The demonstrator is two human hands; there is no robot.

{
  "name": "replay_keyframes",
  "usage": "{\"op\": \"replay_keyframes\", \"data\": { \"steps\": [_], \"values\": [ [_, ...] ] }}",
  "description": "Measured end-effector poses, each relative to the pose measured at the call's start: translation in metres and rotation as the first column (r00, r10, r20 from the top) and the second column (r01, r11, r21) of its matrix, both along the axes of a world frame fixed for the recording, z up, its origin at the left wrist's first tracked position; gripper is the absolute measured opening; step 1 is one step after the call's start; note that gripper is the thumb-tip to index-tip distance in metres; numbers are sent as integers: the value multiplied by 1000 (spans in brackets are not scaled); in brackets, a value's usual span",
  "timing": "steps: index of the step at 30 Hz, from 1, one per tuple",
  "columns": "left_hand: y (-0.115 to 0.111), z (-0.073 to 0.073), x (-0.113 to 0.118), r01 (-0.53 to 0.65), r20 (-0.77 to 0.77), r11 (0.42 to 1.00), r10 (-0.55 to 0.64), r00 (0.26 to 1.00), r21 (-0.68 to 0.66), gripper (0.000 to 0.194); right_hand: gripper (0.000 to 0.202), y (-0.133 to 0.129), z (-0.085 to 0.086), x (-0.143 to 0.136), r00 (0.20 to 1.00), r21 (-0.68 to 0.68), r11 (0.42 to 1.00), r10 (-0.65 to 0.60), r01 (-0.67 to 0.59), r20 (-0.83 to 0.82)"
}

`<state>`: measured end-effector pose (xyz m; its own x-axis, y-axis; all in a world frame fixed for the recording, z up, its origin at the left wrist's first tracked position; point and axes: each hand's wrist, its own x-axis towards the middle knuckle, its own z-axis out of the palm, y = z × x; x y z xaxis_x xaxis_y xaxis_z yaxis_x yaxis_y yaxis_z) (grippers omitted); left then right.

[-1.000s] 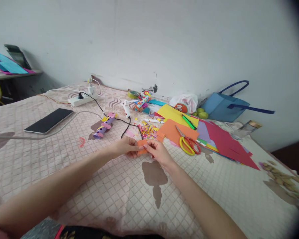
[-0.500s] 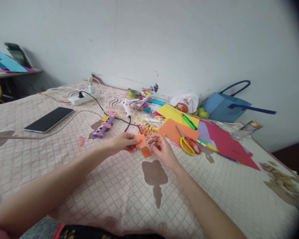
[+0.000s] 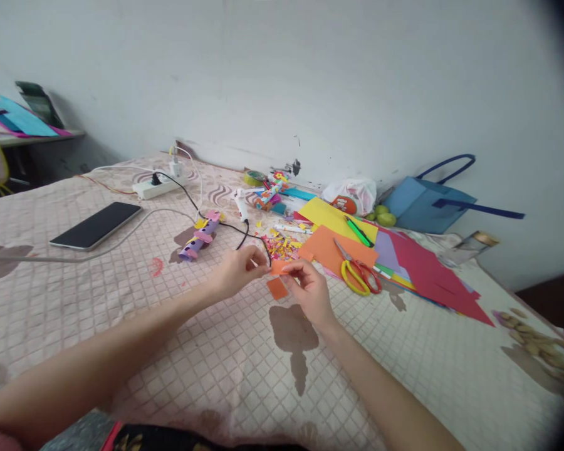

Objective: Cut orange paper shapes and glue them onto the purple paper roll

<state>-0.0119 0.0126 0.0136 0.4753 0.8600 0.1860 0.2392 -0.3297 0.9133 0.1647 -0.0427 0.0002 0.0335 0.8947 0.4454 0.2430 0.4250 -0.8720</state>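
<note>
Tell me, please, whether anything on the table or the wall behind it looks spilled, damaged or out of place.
Small paper scraps lie strewn near the glue gun, an untidy scatter. Behind, the pale wall has dark, ragged marks, perhaps chipped or stained paint.

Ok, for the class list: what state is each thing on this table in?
Small orange piece: held by the right hand.
Lower orange square: lying flat.
Tablet: flat, screen dark.
Power strip: plugs inserted.
Purple tube: rolled, decorated, lying down.
Jar: lidded.
Scissors: partly on orange sheet; blade gap unclear.
</note>
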Motion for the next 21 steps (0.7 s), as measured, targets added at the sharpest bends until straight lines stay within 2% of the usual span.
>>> {"op": "replay_keyframes", "data": {
  "steps": [3,7,12,16,21],
  "values": [
    [-6,-4,5,105,123,992,-113,986,73,34,5,-1,1,-2,999,-9,1000,-27,26,-21],
    [-10,-9,10,189,204,981,-196,959,54,21,5,-1,1,-4,999,-25,1000,-1,0,-50],
    [-10,-15,13,128,278,991,-110,954,-48,19,9,-3,-1,-7,994,-99,995,5,-16,-113],
    [-10,-18,15,145,345,979,-87,934,-144,22,11,-3,-6,-11,973,-188,982,-20,-25,-229],
    [-13,-17,17,122,390,962,-17,920,-244,22,11,-2,-8,-15,941,-213,975,-14,-62,-338]
  ]
}}
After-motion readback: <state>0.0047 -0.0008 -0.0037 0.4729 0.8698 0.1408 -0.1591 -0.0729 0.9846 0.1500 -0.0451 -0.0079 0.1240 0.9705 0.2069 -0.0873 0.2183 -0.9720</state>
